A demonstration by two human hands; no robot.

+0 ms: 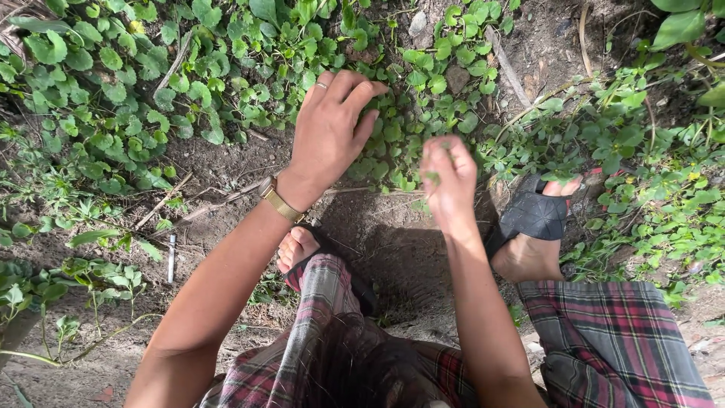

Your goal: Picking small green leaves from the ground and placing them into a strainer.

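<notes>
Green round-leaved ground cover fills the upper part of the view, its lower edge meeting bare brown soil directly in front of the person's feet. That soil patch — bounded by the leaves above, the left foot and the right foot in a black sandal at the sides, and the plaid trousers below — is the only open room. Thin dry sticks lie at the left. The left hand, wearing a ring and a gold watch, rests palm down on the leaves, fingers spread loosely among them. The right hand hangs just beside it, above the leaf edge, fingers drawn together — pinching a small green leaf piece. The hands are near each other, not touching.
</notes>
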